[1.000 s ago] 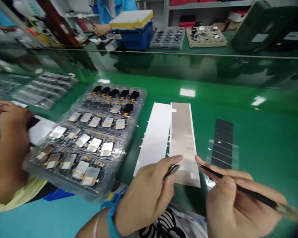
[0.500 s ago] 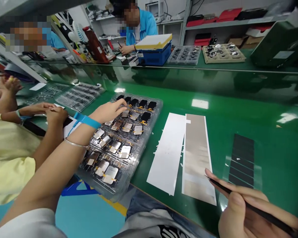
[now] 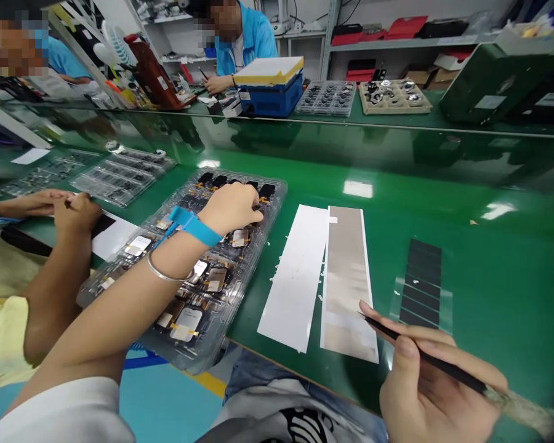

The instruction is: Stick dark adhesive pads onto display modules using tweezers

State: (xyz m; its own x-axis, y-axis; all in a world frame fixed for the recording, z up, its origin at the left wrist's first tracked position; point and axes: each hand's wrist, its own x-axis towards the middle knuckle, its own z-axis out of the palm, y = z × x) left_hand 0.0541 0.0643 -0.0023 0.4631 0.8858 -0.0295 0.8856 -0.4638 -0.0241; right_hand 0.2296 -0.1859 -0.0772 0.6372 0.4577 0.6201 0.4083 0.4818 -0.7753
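Here the left hand (image 3: 233, 208) reaches out, fingers curled onto a part in the tray (image 3: 277, 203); the right hand (image 3: 431, 387) pinches black tweezers (image 3: 425, 359) low over the table (image 3: 489, 289)

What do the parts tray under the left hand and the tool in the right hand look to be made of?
The parts tray looks like thin clear moulded plastic: see-through, glossy, with formed pockets. The tweezers in the right hand look like matte black metal, though coated plastic is possible. The left hand reaches into the tray.

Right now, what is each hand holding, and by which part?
The right hand holds black tweezers along their middle. The left hand reaches into the clear tray; any hold there is hidden.
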